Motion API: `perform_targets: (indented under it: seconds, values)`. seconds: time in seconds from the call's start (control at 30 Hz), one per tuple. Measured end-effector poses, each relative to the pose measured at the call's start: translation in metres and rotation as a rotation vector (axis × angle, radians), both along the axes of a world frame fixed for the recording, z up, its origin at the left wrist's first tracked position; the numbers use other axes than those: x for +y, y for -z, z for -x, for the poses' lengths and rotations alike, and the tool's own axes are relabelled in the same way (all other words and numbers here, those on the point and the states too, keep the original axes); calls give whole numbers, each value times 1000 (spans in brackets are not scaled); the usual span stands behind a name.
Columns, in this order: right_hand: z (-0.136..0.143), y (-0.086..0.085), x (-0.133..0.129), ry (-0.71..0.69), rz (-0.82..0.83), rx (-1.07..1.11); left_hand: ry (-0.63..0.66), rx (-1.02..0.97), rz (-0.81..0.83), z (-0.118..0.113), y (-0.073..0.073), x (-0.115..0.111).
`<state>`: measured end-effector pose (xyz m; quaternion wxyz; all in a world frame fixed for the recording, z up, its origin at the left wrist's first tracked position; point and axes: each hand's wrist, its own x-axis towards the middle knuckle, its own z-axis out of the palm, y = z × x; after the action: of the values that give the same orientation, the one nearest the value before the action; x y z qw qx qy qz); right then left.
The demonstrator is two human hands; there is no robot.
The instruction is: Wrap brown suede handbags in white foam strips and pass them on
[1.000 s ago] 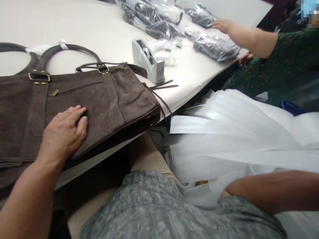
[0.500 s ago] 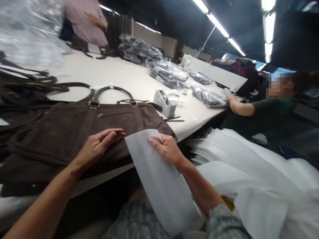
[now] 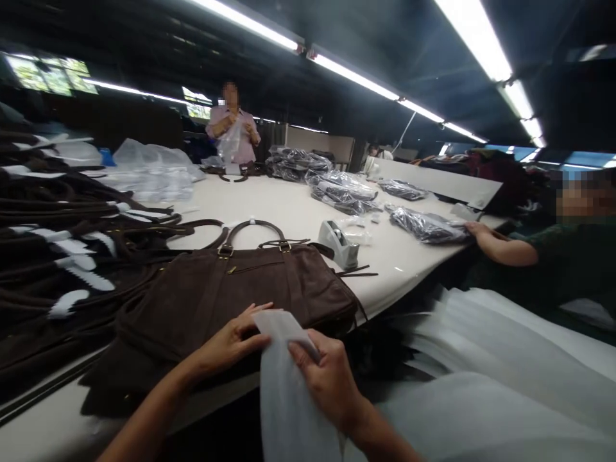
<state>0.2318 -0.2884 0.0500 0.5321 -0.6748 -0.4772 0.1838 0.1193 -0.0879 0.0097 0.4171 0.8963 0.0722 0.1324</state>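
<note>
A white, thin sheet that looks like packing foam [image 3: 289, 385] hangs in front of me. My right hand [image 3: 332, 378] pinches its upper right edge between thumb and fingers. At the sheet's upper left edge is my left hand [image 3: 235, 340], its thumb at the front and its fingers partly hidden behind the sheet. Just beyond both hands lies a dark brown handbag [image 3: 192, 301], flat at the table's near edge, its two looped handles pointing away from me.
A grey tape dispenser [image 3: 339, 247] stands behind the bag on the white table [image 3: 260, 202]. Brown bags [image 3: 43, 256] are piled left. Plastic-wrapped bags [image 3: 346, 192] lie farther back. White sheets [image 3: 505, 346] are stacked right. One person [image 3: 235, 131] stands opposite; another's arm [image 3: 505, 247] reaches in.
My view has swung left and up. My left hand has come to the sheet's edge from beside it. The sheet's top now curves over, while my right hand keeps its hold.
</note>
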Motion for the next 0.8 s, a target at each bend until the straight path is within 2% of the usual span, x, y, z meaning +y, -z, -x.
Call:
perform_targets:
  seconds: [0.07, 0.17, 0.23, 0.3, 0.37, 0.4, 0.47, 0.53, 0.57, 0.63, 0.8]
  values:
    - [-1, -20, -10, 47, -87, -115, 24, -9, -59, 0, 6, 0]
    - [-13, -48, -7, 70, -185, -298, 38, -9, -142, 0, 18, 6]
    - [-32, -49, 1, 104, -132, -354, 40, -9, -263, -2, 23, 10]
    - [-55, -27, 8, 156, 18, -327, 51, -13, -403, -4, 25, 11]
    - [-77, 13, 10, 213, 141, -198, 91, 4, -537, -4, 24, 7]
    - [-85, 36, 9, 248, 144, -92, 109, 17, -594, -5, 23, 4]
    - [-94, 78, 5, 322, 31, 141, 140, 52, -685, -5, 21, -3]
    - [-96, 105, 1, 380, -89, 297, 157, 79, -766, -4, 20, -10]
    - [-96, 111, 0, 396, -121, 338, 152, 85, -809, -3, 20, -13]
    - [-95, 113, -1, 398, -126, 401, 123, 82, -901, -1, 22, -19]
    - [-101, 93, -7, 303, -137, 764, 33, 58, -1102, 7, 34, -33]
